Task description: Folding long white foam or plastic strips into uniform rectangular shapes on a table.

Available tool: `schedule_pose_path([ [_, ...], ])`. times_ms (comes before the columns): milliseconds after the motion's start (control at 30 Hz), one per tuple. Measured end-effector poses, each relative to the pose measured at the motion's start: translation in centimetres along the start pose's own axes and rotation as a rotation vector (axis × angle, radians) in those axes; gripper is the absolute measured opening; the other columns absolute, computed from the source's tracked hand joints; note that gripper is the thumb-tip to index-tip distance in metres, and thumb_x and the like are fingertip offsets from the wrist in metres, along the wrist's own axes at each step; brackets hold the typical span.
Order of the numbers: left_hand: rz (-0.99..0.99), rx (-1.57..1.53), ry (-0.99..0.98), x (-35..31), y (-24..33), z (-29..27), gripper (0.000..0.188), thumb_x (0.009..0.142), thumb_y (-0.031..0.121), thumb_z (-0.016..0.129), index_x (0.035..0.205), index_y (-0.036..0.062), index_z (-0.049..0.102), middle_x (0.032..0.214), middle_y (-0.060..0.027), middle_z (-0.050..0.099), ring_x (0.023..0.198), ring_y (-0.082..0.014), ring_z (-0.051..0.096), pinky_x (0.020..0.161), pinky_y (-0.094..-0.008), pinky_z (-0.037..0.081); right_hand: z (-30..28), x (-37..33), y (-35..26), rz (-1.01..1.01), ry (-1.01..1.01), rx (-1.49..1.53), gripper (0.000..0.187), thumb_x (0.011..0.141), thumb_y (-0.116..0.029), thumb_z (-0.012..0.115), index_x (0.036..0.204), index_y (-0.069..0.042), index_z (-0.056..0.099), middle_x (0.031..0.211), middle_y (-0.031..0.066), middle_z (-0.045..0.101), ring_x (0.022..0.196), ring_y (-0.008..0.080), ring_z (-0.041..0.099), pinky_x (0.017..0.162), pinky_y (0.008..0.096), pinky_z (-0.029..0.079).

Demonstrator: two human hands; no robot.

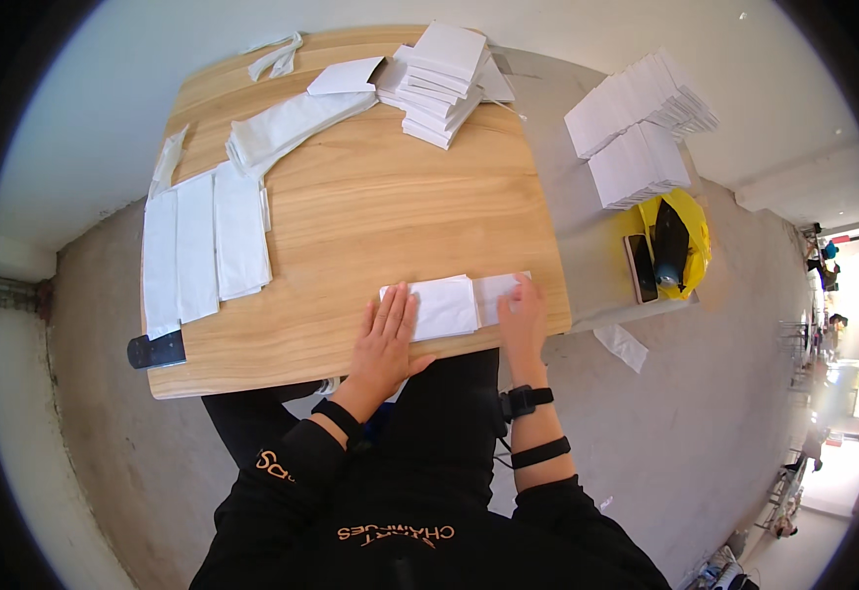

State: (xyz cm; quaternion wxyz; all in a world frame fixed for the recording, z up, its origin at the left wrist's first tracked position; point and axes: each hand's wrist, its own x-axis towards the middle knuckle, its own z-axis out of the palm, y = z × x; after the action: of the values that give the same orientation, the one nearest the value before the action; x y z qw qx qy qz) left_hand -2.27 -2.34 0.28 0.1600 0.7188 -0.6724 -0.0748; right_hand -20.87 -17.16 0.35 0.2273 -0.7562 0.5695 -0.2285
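In front of me, near the table's front edge, lies a flat white packet [443,307] with a thinner, see-through strip [491,298] at its right end. My left hand [386,332] rests flat on the packet's left end, fingers stretched out and side by side. At the right end, my right hand [522,320] has its fingers curled together on the edge of the see-through strip. Its fingertips partly hide that edge. Whether the packet is paper or soft film, I cannot tell.
Several flat white sleeves [197,244] lie at the left, with a longer white pile [296,126] behind. White card stacks stand at the back [439,84] and on a grey side surface [636,162], beside a phone [640,267] and a yellow bag [700,241] holding a bottle.
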Motion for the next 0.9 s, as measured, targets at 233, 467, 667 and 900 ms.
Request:
schedule_pose_path([
  [233, -0.013, 0.008, -0.005, -0.1, 0.0, 0.1, 0.099, 0.075, 0.052, 0.067, 0.146, 0.0002, 0.023, 0.154, -0.0165, 0.022, 0.143, -0.0290, 0.020, 0.114, -0.0477, 0.017, -2.4, -0.3, 1.0, 0.323, 0.057, -0.334, 0.060, 0.074, -0.022, 0.072, 0.125, -0.005, 0.045, 0.103, 0.0137, 0.060, 0.107, 0.0321, 0.057, 0.082, 0.0411, 0.048],
  [467, 0.003, 0.020, 0.011, -0.1, 0.2, 0.2, 0.099, 0.074, 0.053, 0.067, 0.146, 0.0000, 0.024, 0.154, -0.0164, 0.022, 0.143, -0.0293, 0.020, 0.114, -0.0476, 0.017, -1.8, 0.5, 5.3, 0.464, -0.013, 0.248, 0.036, 0.074, -0.021, 0.074, 0.103, -0.003, 0.063, 0.077, 0.0054, 0.062, 0.073, 0.0176, 0.059, 0.068, 0.0304, 0.046],
  [667, 0.008, -0.013, -0.009, -0.1, 0.0, -0.3, 0.094, 0.080, 0.051, 0.064, 0.146, -0.0019, 0.023, 0.153, -0.0203, 0.021, 0.143, -0.0331, 0.019, 0.114, -0.0482, 0.016, -3.4, -0.5, 2.9, 0.510, 0.115, 0.851, 0.023, 0.081, -0.016, 0.071, 0.100, -0.003, 0.065, 0.079, 0.0016, 0.057, 0.074, 0.0121, 0.053, 0.065, 0.0268, 0.042],
  [900, 0.013, -0.105, 0.029, -0.5, -0.1, -1.2, 0.089, 0.082, 0.049, 0.063, 0.144, -0.0038, 0.026, 0.151, -0.0230, 0.024, 0.142, -0.0351, 0.020, 0.114, -0.0485, 0.017, -4.6, -2.3, -6.5, -0.189, 0.311, 0.241, 0.017, 0.081, -0.011, 0.069, 0.093, 0.000, 0.064, 0.095, 0.0124, 0.058, 0.085, 0.0246, 0.059, 0.075, 0.0329, 0.047],
])
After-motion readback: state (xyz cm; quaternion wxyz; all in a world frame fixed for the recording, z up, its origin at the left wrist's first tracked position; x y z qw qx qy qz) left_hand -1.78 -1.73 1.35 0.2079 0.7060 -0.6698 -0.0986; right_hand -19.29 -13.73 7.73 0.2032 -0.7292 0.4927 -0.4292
